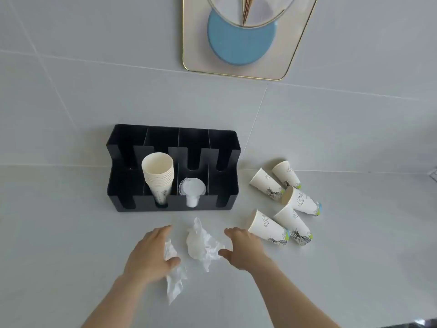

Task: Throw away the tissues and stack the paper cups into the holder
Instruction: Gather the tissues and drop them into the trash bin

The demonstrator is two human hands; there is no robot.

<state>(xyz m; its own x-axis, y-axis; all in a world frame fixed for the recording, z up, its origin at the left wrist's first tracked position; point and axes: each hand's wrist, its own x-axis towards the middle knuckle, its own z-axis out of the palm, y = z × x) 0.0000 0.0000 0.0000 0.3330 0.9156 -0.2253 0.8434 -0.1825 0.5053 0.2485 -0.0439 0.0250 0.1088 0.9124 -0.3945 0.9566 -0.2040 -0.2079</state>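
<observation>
White crumpled tissue lies in two pieces on the pale grey bench (59,233), in front of the black plastic compartment holder (233,185). The larger crumpled tissue (201,242) sits between the two hands, standing up in a loose peak. The long thin tissue (173,278) lies beside and partly under the left hand (151,254).

The left hand rests palm down with its fingers (163,230) loosely together and pointing toward the holder, the thumb pressed against the long thin tissue; whether it truly pinches the tissue I cannot tell. The right hand (243,249) hovers or rests just right of the larger crumpled tissue, fingers spread and curved, thumb touching the tissue's edge, nothing clasped.

In the holder, a nested stack of plain white paper cups (158,176) stands tilted in the second front compartment from the left, and a clear plastic lidded item (192,191) sits in the third. The other compartments look dark.

To the right of the holder, five loose printed paper cups (283,204) lie on their sides in a cluster, some touching. The nearest of them lies just beside the right hand's fingers. On the tiled wall above hangs a cream panel with a gold rim and blue disc (241,41).
</observation>
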